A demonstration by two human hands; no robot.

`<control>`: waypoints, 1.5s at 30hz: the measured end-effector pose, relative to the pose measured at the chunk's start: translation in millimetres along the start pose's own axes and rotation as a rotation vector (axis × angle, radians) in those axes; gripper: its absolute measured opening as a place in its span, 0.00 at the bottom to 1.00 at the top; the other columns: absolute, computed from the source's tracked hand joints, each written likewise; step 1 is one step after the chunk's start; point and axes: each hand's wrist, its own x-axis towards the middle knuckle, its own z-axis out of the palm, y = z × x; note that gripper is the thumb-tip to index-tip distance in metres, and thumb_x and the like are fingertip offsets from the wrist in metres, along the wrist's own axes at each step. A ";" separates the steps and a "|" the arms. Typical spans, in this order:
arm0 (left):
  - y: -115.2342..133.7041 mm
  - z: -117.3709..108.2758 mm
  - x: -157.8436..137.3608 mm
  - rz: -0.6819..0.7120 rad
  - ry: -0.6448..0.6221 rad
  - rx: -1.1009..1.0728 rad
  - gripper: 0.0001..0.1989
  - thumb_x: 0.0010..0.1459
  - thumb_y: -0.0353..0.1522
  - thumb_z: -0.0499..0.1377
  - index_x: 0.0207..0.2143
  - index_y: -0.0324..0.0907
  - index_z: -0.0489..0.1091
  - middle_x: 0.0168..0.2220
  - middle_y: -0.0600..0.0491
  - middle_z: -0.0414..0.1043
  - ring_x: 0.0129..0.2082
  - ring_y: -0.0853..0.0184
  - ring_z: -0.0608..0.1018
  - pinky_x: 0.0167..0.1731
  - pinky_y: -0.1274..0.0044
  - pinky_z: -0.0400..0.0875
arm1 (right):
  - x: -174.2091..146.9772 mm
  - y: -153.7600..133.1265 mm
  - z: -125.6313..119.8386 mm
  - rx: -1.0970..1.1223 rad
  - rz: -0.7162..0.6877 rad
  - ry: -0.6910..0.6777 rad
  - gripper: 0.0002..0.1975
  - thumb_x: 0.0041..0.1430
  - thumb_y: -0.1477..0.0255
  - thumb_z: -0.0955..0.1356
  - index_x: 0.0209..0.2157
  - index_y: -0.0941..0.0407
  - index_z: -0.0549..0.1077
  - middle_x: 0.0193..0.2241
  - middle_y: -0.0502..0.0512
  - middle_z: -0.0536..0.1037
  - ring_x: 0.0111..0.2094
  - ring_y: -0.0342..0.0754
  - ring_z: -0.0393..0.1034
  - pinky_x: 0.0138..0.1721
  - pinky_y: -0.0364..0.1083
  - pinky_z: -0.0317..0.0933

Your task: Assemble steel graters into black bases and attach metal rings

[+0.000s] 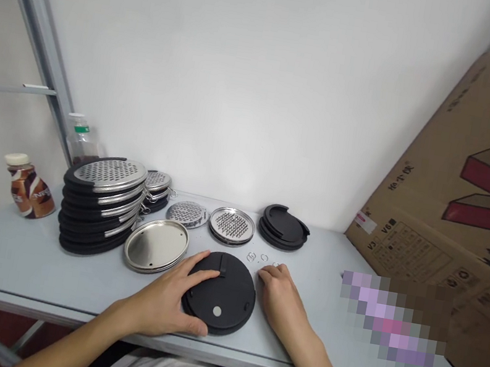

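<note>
My left hand (174, 297) lies over the left side of a round black disc (231, 291) on the table, its thumb at the near edge and its fingers across the top, gripping it. The disc shows a pale round spot, small pegs and a raised tab at the far rim. Just right of the disc, my right hand (280, 293) rests low on the table with its fingers curled together. What they hold, if anything, is hidden. Small metal rings (251, 256) lie beyond its fingertips. A shiny round metal plate (157, 244) sits to the left of the disc.
Stacked round graters (102, 210) stand at left, with a smaller stack (157, 187) behind. Loose grater plates (232, 225) and black round bases (285, 226) lie further back. Two bottles (32, 188) are far left. A large cardboard box (460, 213) leans at right, near a blurred purple patch.
</note>
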 end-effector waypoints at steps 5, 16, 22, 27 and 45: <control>0.9 -0.2 0.6 -0.012 -0.001 -0.005 0.45 0.44 0.46 0.71 0.63 0.57 0.60 0.71 0.51 0.41 0.68 0.46 0.53 0.64 0.55 0.52 | 10.0 -6.4 -13.0 -0.038 -0.054 -0.067 0.17 0.56 0.89 0.60 0.34 0.60 0.77 0.34 0.65 0.78 0.43 0.58 0.67 0.40 0.48 0.58; 1.8 -1.0 0.6 -0.014 -0.007 0.004 0.45 0.44 0.46 0.71 0.64 0.56 0.59 0.71 0.51 0.40 0.68 0.47 0.52 0.64 0.55 0.52 | 28.8 14.9 -14.6 0.189 -0.064 -0.160 0.17 0.47 0.83 0.66 0.41 0.56 0.72 0.36 0.56 0.77 0.32 0.46 0.69 0.30 0.41 0.52; 0.0 -1.0 0.0 -0.002 -0.011 0.002 0.46 0.43 0.48 0.71 0.64 0.55 0.59 0.71 0.50 0.39 0.68 0.45 0.51 0.64 0.54 0.51 | 28.1 17.5 -11.1 0.261 -0.028 -0.159 0.19 0.44 0.82 0.66 0.41 0.56 0.71 0.31 0.54 0.76 0.30 0.45 0.67 0.29 0.41 0.50; 7.4 -7.0 2.5 -0.024 -0.007 0.015 0.42 0.49 0.49 0.67 0.65 0.53 0.58 0.70 0.48 0.44 0.68 0.48 0.52 0.64 0.55 0.52 | 23.6 17.3 -8.0 0.267 -0.017 -0.102 0.16 0.44 0.82 0.66 0.37 0.57 0.72 0.36 0.57 0.76 0.33 0.47 0.67 0.32 0.42 0.52; 8.9 6.1 7.6 0.017 0.124 0.018 0.29 0.58 0.47 0.62 0.60 0.50 0.65 0.68 0.47 0.52 0.66 0.50 0.58 0.63 0.55 0.56 | 77.5 21.0 -0.8 0.197 0.145 -0.051 0.15 0.58 0.66 0.69 0.42 0.61 0.79 0.40 0.66 0.81 0.41 0.56 0.75 0.38 0.45 0.60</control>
